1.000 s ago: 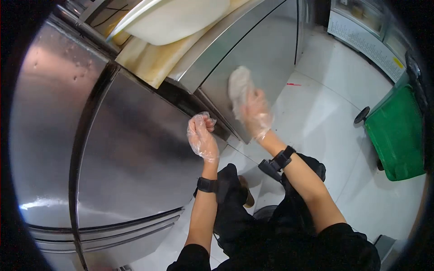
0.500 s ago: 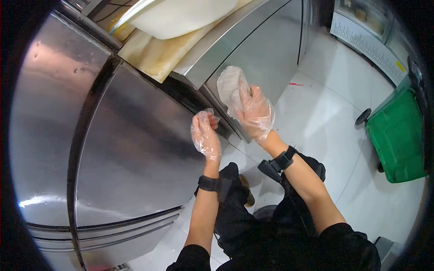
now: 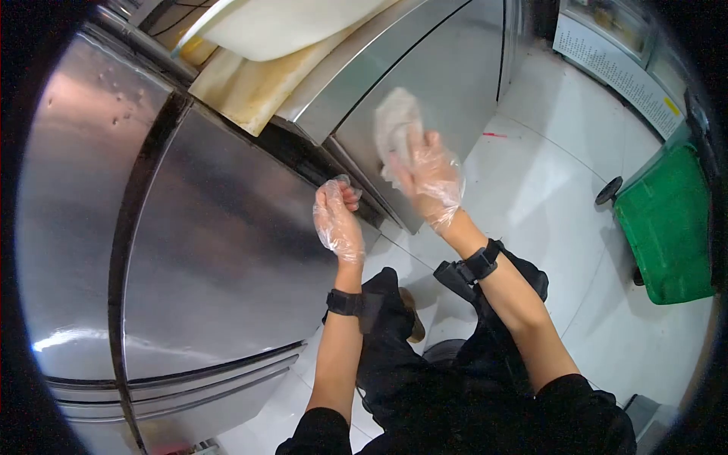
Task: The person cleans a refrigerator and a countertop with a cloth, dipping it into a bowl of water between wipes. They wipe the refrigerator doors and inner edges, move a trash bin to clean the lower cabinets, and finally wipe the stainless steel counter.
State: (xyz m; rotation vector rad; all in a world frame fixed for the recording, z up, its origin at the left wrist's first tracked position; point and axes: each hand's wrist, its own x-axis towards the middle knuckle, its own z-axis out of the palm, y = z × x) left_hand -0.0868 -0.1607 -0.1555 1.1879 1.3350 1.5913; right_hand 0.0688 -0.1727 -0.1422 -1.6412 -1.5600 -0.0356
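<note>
My right hand [image 3: 436, 182], in a clear plastic glove, grips a whitish cloth [image 3: 398, 125] slightly blurred by motion. It is against or just in front of the stainless steel cabinet front [image 3: 447, 68]; contact is hard to make out. My left hand [image 3: 337, 220], gloved the same way, is in front of the dark gap beside that cabinet's corner. Its fingers are curled in, and I see nothing held in them. Close to the left hand stands a large stainless steel door [image 3: 220, 250].
A large white basin [image 3: 296, 30] rests on a stained, yellowish cutting board [image 3: 250, 91] above the cabinet. At the right stands a green wheeled bin [image 3: 663, 227] on the white tiled floor [image 3: 546, 174]. Behind it is a glass-fronted cooler [image 3: 618, 64].
My right hand has moved the cloth a little up and right across the cabinet front. The left hand keeps its curled pose, and the view has shifted slightly.
</note>
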